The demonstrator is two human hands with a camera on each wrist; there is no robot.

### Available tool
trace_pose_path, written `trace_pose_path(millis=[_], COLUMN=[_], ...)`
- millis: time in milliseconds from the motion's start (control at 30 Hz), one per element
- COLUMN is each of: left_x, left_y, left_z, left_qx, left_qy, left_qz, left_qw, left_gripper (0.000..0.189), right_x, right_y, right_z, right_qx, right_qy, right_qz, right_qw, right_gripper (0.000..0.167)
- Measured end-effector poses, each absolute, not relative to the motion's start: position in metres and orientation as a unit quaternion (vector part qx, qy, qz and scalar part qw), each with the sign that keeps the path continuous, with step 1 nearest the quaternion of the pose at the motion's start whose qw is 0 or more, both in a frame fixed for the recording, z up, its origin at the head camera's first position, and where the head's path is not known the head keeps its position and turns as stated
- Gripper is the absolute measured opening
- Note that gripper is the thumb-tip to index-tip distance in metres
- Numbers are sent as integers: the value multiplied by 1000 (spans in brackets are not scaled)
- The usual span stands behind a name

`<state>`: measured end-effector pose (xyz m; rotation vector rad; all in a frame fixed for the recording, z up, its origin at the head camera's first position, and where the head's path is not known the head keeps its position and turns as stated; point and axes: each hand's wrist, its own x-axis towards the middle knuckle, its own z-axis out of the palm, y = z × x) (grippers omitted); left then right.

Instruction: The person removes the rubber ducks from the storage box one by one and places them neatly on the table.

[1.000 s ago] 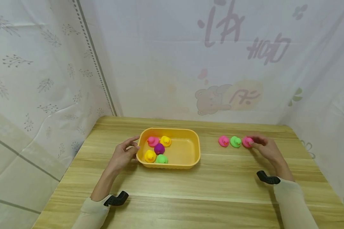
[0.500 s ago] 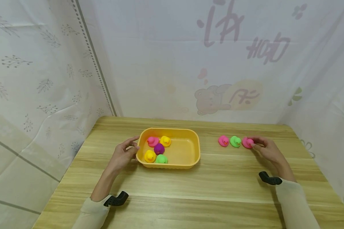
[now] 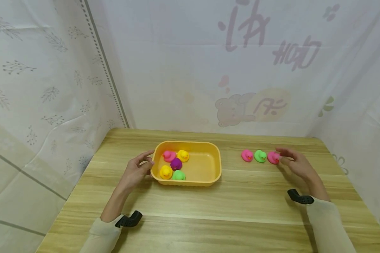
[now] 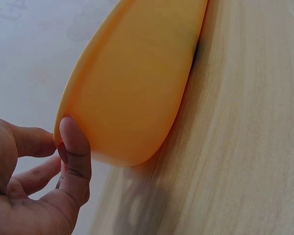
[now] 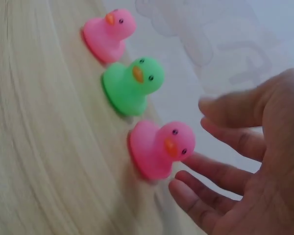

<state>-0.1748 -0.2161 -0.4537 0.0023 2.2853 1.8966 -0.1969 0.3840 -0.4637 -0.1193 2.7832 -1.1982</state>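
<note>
My left hand [image 3: 139, 169] holds the left end of a yellow plastic tray [image 3: 206, 182]; in the left wrist view its thumb and fingers close on the tray's rim [image 4: 68, 93]. Several rubber ducks lie in the tray's left half: pink [image 3: 169, 156], purple [image 3: 176, 164], green [image 3: 178, 175] and two yellow ones. On the right, a pink duck [image 3: 247, 155], a green duck [image 3: 260, 156] and another pink duck [image 5: 159, 149] stand in a row. My right hand [image 5: 264, 161] is beside that last pink duck, fingers extended and thumb apart; whether a fingertip touches it I cannot tell.
The wooden table [image 3: 190, 218] carries everything. A patterned cloth [image 3: 177, 70] hangs behind its far edge and along both sides. A black wrist mount [image 3: 300, 197] sits on each forearm.
The thumb and fingers of my right hand have spread from the rightmost pink duck, and the hand has shifted slightly right. My left hand and the tray stay in place.
</note>
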Motion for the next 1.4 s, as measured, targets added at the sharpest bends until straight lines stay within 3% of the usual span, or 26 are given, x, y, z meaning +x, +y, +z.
trace_pose_path(millis=[367, 767, 1400], left_x=[-175, -175, -176], left_y=[-216, -216, -216], left_z=[-454, -454, -455], left_qx=[6, 9, 7], left_qy=[767, 767, 771], left_qz=[636, 636, 631], left_qw=[82, 85, 80], left_gripper=[51, 51, 50], right_x=[-195, -188, -189], right_y=[367, 336, 285], right_z=[-447, -423, -410], right_qx=[-34, -56, -140], right_qy=[914, 907, 891], right_qz=[-402, -418, -431], right_qw=[43, 5, 30], right_gripper=[69, 72, 72])
